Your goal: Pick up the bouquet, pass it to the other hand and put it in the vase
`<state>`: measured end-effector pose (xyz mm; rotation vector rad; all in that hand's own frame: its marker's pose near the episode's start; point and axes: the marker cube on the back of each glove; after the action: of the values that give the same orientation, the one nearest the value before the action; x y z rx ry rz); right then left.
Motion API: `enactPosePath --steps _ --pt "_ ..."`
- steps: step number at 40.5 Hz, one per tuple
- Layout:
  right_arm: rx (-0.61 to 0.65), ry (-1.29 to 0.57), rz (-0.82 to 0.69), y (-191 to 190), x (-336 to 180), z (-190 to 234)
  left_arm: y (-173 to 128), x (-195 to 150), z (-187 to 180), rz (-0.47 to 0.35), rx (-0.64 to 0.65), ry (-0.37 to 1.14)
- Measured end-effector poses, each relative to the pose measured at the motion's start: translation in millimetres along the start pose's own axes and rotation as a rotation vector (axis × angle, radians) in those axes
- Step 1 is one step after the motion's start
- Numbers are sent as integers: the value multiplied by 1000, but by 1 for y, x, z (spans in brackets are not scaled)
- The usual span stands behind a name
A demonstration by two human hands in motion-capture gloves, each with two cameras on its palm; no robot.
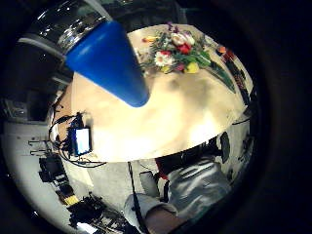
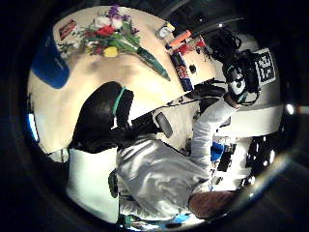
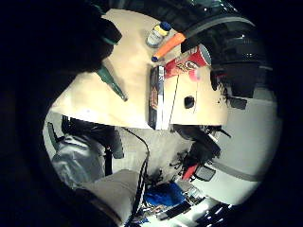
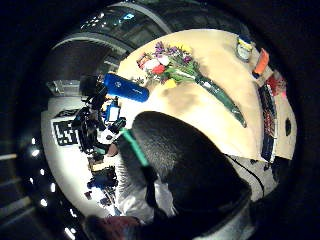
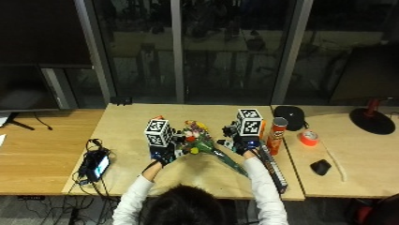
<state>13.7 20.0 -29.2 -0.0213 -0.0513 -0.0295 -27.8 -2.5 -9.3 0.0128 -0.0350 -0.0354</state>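
Bouquet (image 5: pixel 201 140) lies flat on the table (image 5: pixel 131 124) between both hands; left hand (image 5: pixel 163 154) and right hand (image 5: pixel 244 144) seem empty, fingers unclear

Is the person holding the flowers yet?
No. The bouquet lies on the table, and both hands, left and right, hold nothing.

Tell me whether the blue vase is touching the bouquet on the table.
Cannot tell. In the left little finger side palm view the blue vase overlaps the bouquet at its edge; the right thumb side palm view shows them close, with no clear gap or contact.
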Motion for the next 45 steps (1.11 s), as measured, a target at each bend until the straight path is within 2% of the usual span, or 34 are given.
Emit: enactPosePath --steps 10,17,24,31,33,37,42,45 --pt "38 -61 67 -5 34 -6 7 -4 -13 14 34 11" --pt "6 -64 101 -29 52 15 12 -10 -17 5 47 38" --pt "-26 -69 142 -47 63 48 15 -13 -24 12 100 67" --pt "-49 -83 164 -72 75 102 12 -14 -22 18 90 87" --pt "-59 -77 178 -69 74 114 14 -13 -21 22 80 93" --pt "-170 14 314 -44 71 134 17 -14 -18 25 57 96" --pt "-72 -52 187 -49 63 167 16 -15 -15 22 41 88" --pt "-65 -60 189 -50 61 182 17 -13 -15 24 38 88"
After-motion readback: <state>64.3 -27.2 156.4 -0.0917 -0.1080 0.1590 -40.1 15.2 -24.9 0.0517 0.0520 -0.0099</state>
